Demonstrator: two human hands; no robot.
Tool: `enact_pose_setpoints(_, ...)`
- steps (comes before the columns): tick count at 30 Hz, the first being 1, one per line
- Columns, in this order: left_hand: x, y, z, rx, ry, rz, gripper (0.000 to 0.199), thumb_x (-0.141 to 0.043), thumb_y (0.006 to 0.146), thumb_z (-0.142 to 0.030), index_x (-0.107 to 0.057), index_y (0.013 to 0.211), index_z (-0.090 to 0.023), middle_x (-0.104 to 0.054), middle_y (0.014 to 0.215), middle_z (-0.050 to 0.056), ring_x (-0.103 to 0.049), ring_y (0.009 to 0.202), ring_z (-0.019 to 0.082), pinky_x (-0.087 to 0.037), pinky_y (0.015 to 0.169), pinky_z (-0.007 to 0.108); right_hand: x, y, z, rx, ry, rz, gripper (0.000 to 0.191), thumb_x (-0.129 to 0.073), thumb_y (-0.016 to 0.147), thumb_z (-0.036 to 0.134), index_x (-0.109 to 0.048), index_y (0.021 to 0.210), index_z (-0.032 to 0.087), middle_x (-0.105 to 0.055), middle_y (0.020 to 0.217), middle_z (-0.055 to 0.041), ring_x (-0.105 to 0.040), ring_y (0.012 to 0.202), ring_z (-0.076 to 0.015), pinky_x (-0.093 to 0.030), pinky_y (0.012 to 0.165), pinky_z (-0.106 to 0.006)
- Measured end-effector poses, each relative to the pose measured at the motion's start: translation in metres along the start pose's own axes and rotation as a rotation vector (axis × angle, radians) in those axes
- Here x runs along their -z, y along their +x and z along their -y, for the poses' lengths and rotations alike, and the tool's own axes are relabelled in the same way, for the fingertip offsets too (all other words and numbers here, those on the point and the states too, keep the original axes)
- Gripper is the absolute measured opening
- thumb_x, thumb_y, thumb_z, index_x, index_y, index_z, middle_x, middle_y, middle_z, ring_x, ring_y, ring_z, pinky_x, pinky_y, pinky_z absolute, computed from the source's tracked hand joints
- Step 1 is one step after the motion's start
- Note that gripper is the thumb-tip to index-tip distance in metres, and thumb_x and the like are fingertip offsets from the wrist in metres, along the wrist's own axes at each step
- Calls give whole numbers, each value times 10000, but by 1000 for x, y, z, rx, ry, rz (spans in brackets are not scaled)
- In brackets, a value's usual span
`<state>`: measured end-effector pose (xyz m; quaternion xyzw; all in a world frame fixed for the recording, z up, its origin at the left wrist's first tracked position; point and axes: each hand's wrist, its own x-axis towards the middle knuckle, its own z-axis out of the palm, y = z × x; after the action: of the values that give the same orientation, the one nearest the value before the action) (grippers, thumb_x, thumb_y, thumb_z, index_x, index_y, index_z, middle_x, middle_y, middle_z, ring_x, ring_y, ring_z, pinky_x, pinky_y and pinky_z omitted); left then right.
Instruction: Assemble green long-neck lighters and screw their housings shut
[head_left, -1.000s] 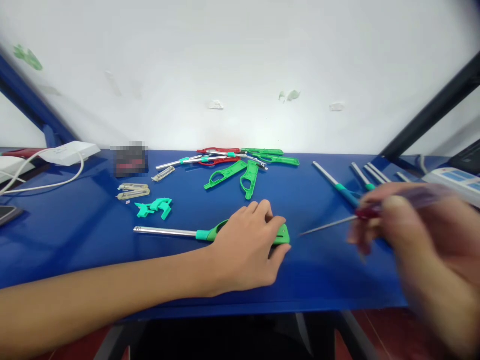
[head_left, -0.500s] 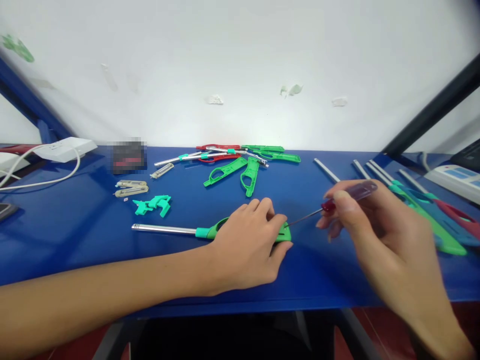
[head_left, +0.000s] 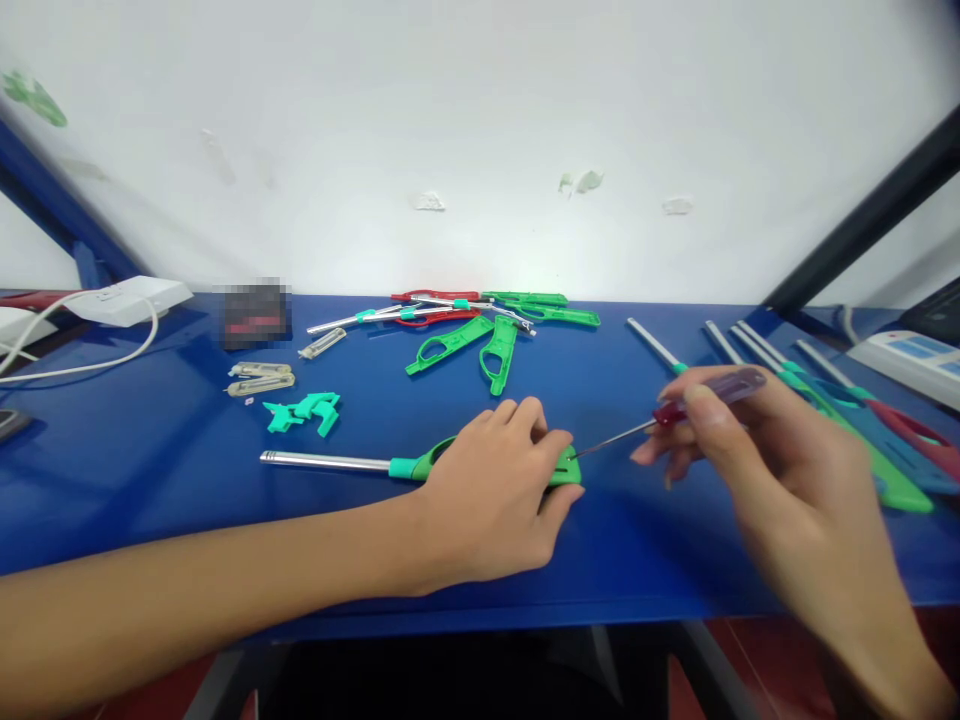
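Observation:
A green gas lighter [head_left: 403, 467] with a long metal tube lies flat on the blue table, its tube pointing left. My left hand [head_left: 499, 490] is closed around its handle and presses it down, hiding most of the grip. In my right hand [head_left: 787, 470] is a screwdriver [head_left: 671, 411] with a clear purple and red handle, pinched between thumb and fingers. Its thin shaft slants down to the left. The tip is at a small hole near the handle's right end; whether it is inside a screw, I cannot tell.
Green handle shells [head_left: 450, 345], red shells and metal tubes lie at the back. Left are teal triggers [head_left: 304, 412] and clear fuel tanks [head_left: 260, 383]. Several whole lighters [head_left: 847, 430] lie right, behind my right hand. A white power strip [head_left: 124, 300] with a cable sits far left.
My right hand and the screwdriver's handle have shifted slightly right, and the shaft slants a little lower. The tip stays by the handle's end. My left hand keeps its hold.

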<state>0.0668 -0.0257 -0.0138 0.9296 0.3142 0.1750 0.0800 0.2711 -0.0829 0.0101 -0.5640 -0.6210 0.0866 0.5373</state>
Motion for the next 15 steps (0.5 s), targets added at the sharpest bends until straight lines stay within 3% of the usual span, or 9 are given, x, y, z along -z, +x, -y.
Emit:
enact_pose_setpoints(5, -1, 1, 0, 0, -3, 1, 392, -568, 1039, -405, -703, 1300, -146, -600, 1134, 116, -605, 997, 307, -570, 887, 516, 0, -2, 6, 12, -58, 5, 251, -650, 1027, 489, -725, 960, 259, -741, 883, -8, -691, 642, -162, -585, 560, -275)
enact_pose_setpoints(8, -1, 1, 1, 1, -11, 6, 381, -563, 1042, -401, -705, 1288, -146, -600, 1128, 114, -603, 1003, 310, -569, 896, 530, -4, -3, 12, 61, -53, 14, 150, -695, 1018, 392, -759, 1102, 286, -762, 1009, 4, -744, 798, -167, -622, 732, -282)
enact_pose_setpoints(10, 0, 1, 1, 5, -18, 9, 374, -565, 1041, -398, -703, 1283, -148, -601, 1127, 114, -603, 1015, 313, -567, 905, 539, -8, -3, 15, 138, -4, 27, 360, -711, 1009, 308, -673, 1365, 344, -751, 1065, 21, -763, 938, -181, -621, 878, -306)
enact_pose_setpoints(12, 0, 1, 1, 6, -18, 8, 369, -568, 1039, -392, -698, 1281, -146, -600, 1124, 115, -600, 1014, 314, -565, 906, 541, -11, -1, 18, 222, -23, 51, 549, -709, 1003, 240, -556, 1512, 379, -746, 1108, 34, -759, 990, -178, -604, 947, -316)
enact_pose_setpoints(15, 0, 1, 1, 3, -15, 5, 368, -563, 1041, -387, -694, 1280, -140, -600, 1111, 116, -595, 994, 308, -565, 899, 536, -11, 4, 22, 294, -130, 105, 468, -658, 1033, 212, -612, 1481, 341, -772, 1213, 35, -762, 976, -151, -605, 900, -270)
